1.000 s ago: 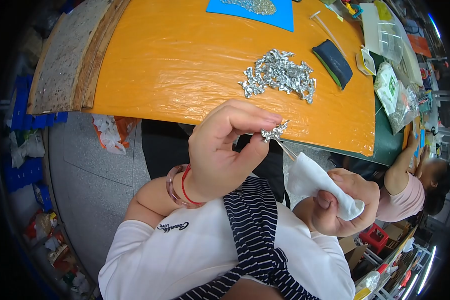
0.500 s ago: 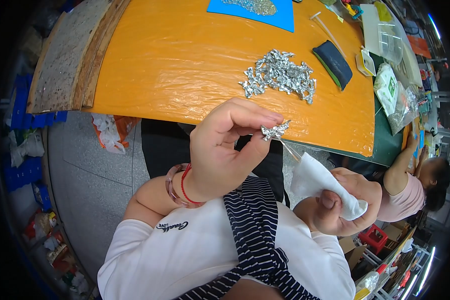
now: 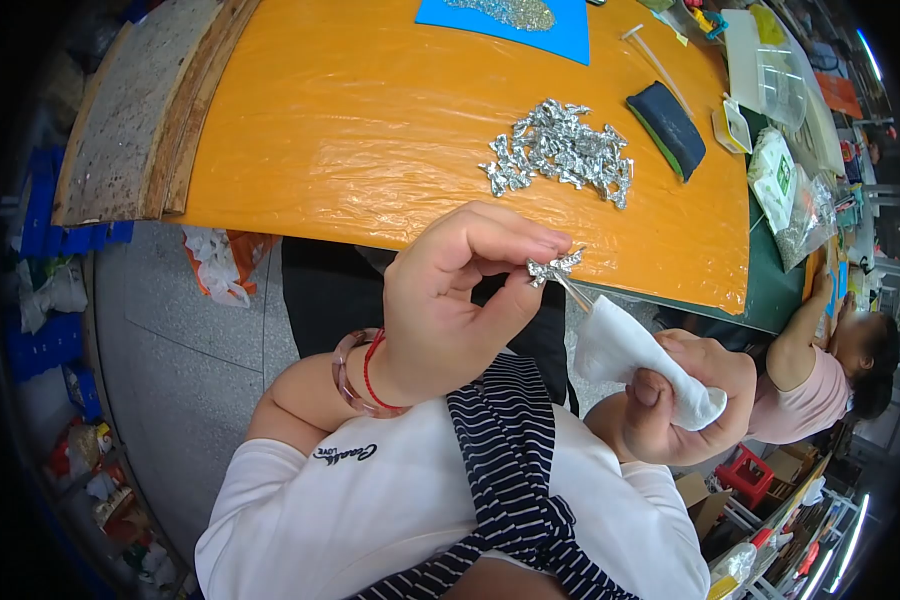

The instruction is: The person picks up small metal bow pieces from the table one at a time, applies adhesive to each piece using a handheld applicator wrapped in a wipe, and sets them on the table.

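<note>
Pinching a small metal piece (image 3: 554, 268) with the left hand (image 3: 448, 295), in front of the orange table (image 3: 370, 130). Gripping a white cloth (image 3: 620, 345) wrapped around tweezers (image 3: 576, 294) in the right hand (image 3: 718, 368), pointing them at the piece. Facing a heap of similar pieces (image 3: 562, 145).

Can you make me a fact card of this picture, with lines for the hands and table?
Left hand: pinching a small, shiny silver piece
Right hand: gripping a white cloth, with a thin two-pronged tool poking out
Prongs: reach the silver piece; exact contact too small to tell
Surface: orange, plastic-covered table
Pile: many small silver pieces
Right of pile: dark-blue, green-edged pad
Far edge: flat blue sheet bearing glittery bits
</note>
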The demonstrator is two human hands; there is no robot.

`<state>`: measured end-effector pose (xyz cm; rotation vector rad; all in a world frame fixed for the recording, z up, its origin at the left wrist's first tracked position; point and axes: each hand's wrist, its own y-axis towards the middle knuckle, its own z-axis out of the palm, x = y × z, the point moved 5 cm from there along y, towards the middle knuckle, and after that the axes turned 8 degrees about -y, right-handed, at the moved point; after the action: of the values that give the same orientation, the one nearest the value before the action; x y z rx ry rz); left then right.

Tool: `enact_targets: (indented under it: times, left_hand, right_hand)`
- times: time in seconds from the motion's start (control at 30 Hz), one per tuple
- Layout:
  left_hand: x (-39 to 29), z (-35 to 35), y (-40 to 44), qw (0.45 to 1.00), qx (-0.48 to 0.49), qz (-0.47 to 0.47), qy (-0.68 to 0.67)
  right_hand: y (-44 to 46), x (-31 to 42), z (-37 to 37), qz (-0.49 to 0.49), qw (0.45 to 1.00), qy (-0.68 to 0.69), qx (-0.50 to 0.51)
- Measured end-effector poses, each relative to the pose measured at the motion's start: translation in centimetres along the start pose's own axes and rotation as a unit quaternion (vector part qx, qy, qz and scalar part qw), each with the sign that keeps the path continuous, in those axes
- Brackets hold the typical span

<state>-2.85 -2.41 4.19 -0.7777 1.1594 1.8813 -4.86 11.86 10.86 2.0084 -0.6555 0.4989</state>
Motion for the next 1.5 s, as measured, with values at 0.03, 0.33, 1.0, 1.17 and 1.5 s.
enact_targets:
  times: [0.03,0.33,1.0,1.17,1.5]
  left_hand:
    - [0.06,-0.02,-0.02,1.0,-0.003,-0.005,-0.002]
    - [0.21,-0.06,-0.13,0.998,-0.023,-0.024,-0.05]
    - [0.5,0.09,-0.33,0.995,-0.027,-0.055,-0.073]
    - [0.71,0.12,-0.28,0.989,-0.033,-0.08,-0.119]
    - [1.05,0.16,-0.46,0.983,-0.035,-0.102,-0.146]
  right_hand:
    - [0.03,-0.07,-0.22,-0.006,0.999,0.016,-0.032]
    - [-0.37,-0.56,-0.54,0.002,0.993,0.102,-0.057]
    - [-0.3,-0.6,-0.32,0.005,0.999,0.049,-0.02]
    - [-0.32,-0.53,-0.41,-0.011,0.998,0.05,-0.023]
    - [-0.32,-0.5,-0.06,0.03,0.999,0.02,-0.009]
